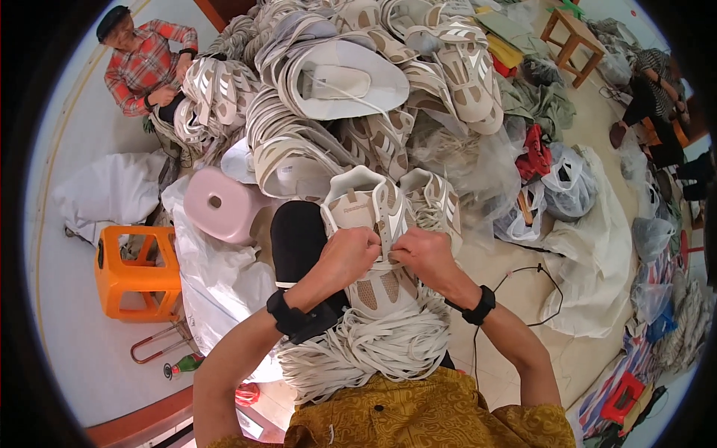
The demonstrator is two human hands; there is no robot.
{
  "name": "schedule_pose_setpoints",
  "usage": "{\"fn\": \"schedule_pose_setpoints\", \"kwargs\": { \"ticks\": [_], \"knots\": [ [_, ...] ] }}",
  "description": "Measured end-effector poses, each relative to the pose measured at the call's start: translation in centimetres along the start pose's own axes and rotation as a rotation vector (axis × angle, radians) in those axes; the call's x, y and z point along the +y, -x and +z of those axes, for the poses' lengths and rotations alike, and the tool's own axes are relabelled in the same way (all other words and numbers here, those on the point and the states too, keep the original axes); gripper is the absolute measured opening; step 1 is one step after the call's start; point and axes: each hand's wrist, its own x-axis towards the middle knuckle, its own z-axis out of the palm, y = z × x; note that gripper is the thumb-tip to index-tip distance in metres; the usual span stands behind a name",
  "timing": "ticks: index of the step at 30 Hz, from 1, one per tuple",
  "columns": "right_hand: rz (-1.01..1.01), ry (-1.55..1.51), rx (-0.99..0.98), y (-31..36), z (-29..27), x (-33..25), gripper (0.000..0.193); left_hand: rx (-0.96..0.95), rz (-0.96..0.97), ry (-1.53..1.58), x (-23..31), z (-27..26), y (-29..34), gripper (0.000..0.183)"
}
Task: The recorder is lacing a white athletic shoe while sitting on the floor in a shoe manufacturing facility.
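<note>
A cream and beige shoe upper lies over my lap, its collar pointing away from me. My left hand is closed in a pinch at the left side of its lacing edge. Opposite it, my right hand pinches too, by the eyelets. A pale shoelace runs between the two hands across the upper; its ends are hidden by my fingers. Beneath the toe, a thick bundle of loose white shoelaces covers my lap. Another upper with laces lies just beyond my right hand.
Ahead rises a large heap of stacked shoe uppers. A pink stool and an orange stool stand at left. Plastic bags and a black cable lie at right. A person in a checked shirt works at far left.
</note>
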Motion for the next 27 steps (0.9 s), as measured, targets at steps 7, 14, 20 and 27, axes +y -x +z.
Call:
{"fn": "schedule_pose_setpoints", "kwargs": {
  "ticks": [7, 14, 20, 27],
  "knots": [
    [-0.104, 0.301, 0.035, 0.2, 0.5, -0.6, 0.010, -0.159, -0.145, 0.121, 1.5, 0.3, -1.3, 0.017],
    [-0.152, 0.270, -0.002, 1.0, 0.6, 0.1, 0.005, -0.169, -0.132, 0.104, 0.9, 0.6, -0.9, 0.021],
    [-0.071, 0.229, 0.022, 0.3, 1.2, -0.7, 0.008, -0.078, 0.025, -0.095, 0.3, 1.3, -0.9, 0.022],
    [0.417, -0.554, -0.096, 0.5, -0.5, 0.8, 0.009, -0.216, -0.187, 0.128, 1.5, 0.3, -1.1, 0.018]
  ]
}}
